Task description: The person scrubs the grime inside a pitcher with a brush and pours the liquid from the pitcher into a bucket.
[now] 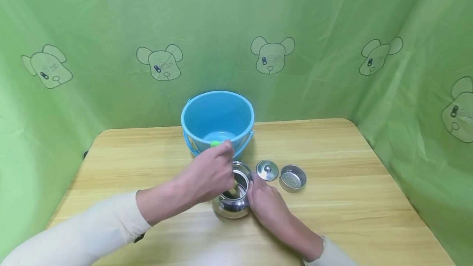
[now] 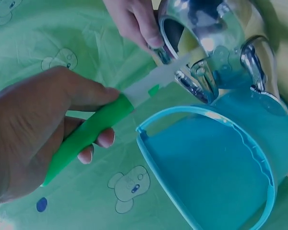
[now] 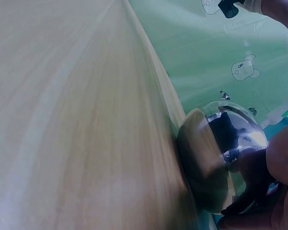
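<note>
A shiny metal teapot (image 1: 232, 209) stands on the table with its mouth uncovered. My left hand (image 1: 208, 171) grips the green and white handle of a cleaning brush (image 2: 93, 127), fingers wrapped around the green part. The brush's yellowish head (image 1: 232, 193) is inside the teapot's mouth and partly hidden. At the teapot's right side, my right hand (image 1: 267, 202) holds it near the rim and handle; in the right wrist view, fingers lie against the teapot's body (image 3: 221, 143). To the right are the teapot's metal lid (image 1: 267, 170) and a round metal strainer (image 1: 293, 178).
A blue bucket (image 1: 218, 112) stands directly behind the teapot, its handle hanging down at the front. The wooden table (image 1: 332, 216) meets green curtains (image 1: 221, 11) with mouse-like drawings at the back and sides.
</note>
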Demonstrator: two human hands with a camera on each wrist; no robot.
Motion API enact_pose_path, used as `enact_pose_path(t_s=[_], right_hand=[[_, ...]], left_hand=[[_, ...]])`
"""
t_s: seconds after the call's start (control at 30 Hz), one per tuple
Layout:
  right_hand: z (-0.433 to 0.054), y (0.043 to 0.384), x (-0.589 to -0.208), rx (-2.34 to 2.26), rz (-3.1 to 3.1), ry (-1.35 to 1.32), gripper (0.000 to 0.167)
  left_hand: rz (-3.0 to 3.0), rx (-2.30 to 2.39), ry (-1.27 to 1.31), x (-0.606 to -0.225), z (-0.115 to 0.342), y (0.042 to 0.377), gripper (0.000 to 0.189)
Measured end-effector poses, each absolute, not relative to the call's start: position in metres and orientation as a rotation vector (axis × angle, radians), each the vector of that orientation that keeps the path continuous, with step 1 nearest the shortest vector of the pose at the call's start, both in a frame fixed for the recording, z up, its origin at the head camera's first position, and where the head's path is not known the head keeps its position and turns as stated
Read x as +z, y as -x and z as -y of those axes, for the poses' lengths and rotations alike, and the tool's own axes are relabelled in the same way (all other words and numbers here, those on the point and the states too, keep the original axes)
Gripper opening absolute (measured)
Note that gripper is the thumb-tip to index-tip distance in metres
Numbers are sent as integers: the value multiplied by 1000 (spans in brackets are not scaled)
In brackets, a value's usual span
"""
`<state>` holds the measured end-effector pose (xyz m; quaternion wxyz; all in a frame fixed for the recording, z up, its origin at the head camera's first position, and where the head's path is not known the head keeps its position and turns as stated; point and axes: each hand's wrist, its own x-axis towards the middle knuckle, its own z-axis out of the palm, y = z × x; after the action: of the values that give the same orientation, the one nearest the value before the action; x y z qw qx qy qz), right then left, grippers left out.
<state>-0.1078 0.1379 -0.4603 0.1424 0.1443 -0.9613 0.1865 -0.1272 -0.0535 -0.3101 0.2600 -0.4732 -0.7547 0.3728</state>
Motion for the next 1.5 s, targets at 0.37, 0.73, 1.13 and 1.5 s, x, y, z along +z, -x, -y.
enact_pose_path(t_s=[0.37,0.73,1.13,1.5], right_hand=[[-137,107,-461,551,2793,-401,31],[-137,107,-461,550,2812,-395,33],[-137,109,-461,509,2768,-426,32],[-138,109,-461,524,2804,-406,33]], left_hand=[[2346,815,1382,-306,54,150,10],[2332,696,1374,-314,59,158,7],[2201,679,1302,-325,58,157,12],[2090,685,1301,-332,67,154,19]])
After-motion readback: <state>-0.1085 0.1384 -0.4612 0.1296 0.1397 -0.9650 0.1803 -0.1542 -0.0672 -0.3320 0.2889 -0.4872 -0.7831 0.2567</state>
